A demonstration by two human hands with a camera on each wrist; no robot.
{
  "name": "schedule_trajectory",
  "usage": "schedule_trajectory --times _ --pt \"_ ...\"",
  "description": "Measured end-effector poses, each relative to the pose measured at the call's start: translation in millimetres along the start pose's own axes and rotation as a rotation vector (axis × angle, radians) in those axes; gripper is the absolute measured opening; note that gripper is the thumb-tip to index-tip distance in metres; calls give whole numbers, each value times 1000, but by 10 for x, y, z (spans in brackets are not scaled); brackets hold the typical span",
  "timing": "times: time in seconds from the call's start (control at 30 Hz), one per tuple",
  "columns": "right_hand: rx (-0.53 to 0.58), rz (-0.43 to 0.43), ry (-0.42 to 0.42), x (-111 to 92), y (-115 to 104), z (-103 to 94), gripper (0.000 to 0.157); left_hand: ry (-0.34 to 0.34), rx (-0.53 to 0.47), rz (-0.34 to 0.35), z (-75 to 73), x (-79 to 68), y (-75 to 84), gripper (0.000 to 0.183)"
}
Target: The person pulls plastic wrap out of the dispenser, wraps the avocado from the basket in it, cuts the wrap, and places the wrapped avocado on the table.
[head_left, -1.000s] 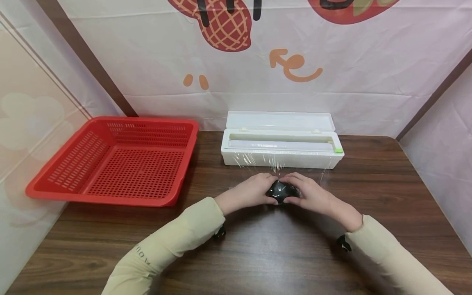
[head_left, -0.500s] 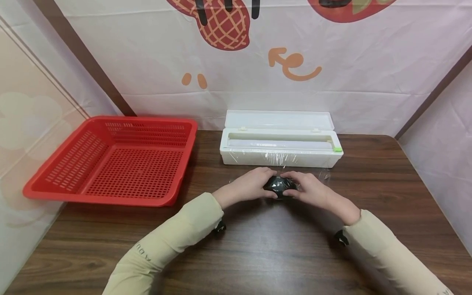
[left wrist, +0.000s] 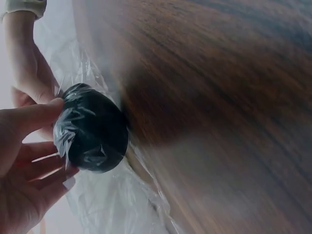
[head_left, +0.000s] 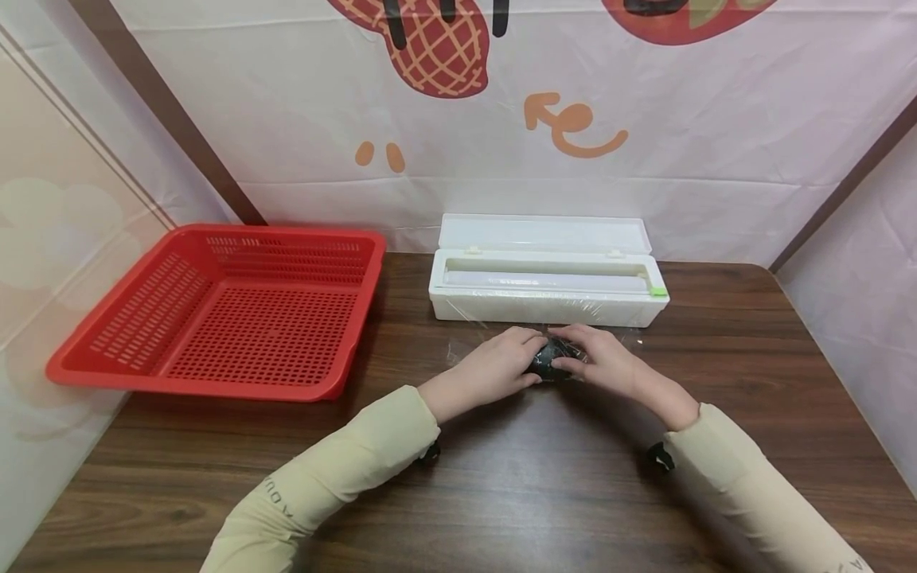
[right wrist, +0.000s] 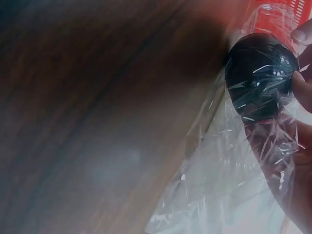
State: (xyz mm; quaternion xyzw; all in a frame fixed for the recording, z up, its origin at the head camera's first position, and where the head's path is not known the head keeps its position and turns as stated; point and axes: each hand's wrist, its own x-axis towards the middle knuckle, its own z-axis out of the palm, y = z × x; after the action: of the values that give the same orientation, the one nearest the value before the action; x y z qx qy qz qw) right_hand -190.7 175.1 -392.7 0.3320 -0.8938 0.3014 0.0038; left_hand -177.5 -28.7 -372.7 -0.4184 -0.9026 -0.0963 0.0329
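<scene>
A dark green-black, egg-shaped object (head_left: 546, 360), avocado-like in outline, sits on the table just in front of the white wrap box. Crinkled clear plastic wrap (right wrist: 265, 146) clings over it and spreads out as a sheet towards the box. My left hand (head_left: 496, 366) holds its left side, thumb nearest me and fingers over the far side. From the right, my right hand (head_left: 609, 368) grips it, with the thumb on the wrapped near surface. In the left wrist view the object (left wrist: 95, 129) shows between both hands, film bunched at the fingertips.
A white box (head_left: 548, 309) with its lid raised holds a roll of cling film (head_left: 544, 280); a green slider (head_left: 657, 292) is at its right end. A red perforated basket (head_left: 215, 388) stands at the left. Behind the wooden table (head_left: 516, 493) hangs a printed cloth.
Both hands have shifted slightly away from me towards the box with the wrapped object, which has turned between the fingers. The stretched film by the box now lies slacker.
</scene>
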Motion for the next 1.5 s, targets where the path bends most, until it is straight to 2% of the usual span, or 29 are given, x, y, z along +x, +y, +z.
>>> schedule_trajectory --times 0.13,0.27,0.33,0.57,0.77,0.9,1.5 --pt "49 65 -4 -3 7 0 45 -17 -8 -27 16 24 6 53" --pt "61 83 6 -1 1 2 37 -18 -19 -52 29 45 2 55" --pt "34 63 24 0 0 2 36 -6 -22 -54 44 59 -9 56" --pt "-45 -66 148 -10 31 17 46 28 -16 -64 117 118 -74 58" --pt "-64 -150 180 6 69 55 44 24 -28 -91 128 159 -96 59" --pt "-78 -163 200 30 84 70 42 13 -32 -104 123 179 -103 60" --pt "-75 -76 133 77 102 50 40 -20 -54 -134 133 247 -154 60"
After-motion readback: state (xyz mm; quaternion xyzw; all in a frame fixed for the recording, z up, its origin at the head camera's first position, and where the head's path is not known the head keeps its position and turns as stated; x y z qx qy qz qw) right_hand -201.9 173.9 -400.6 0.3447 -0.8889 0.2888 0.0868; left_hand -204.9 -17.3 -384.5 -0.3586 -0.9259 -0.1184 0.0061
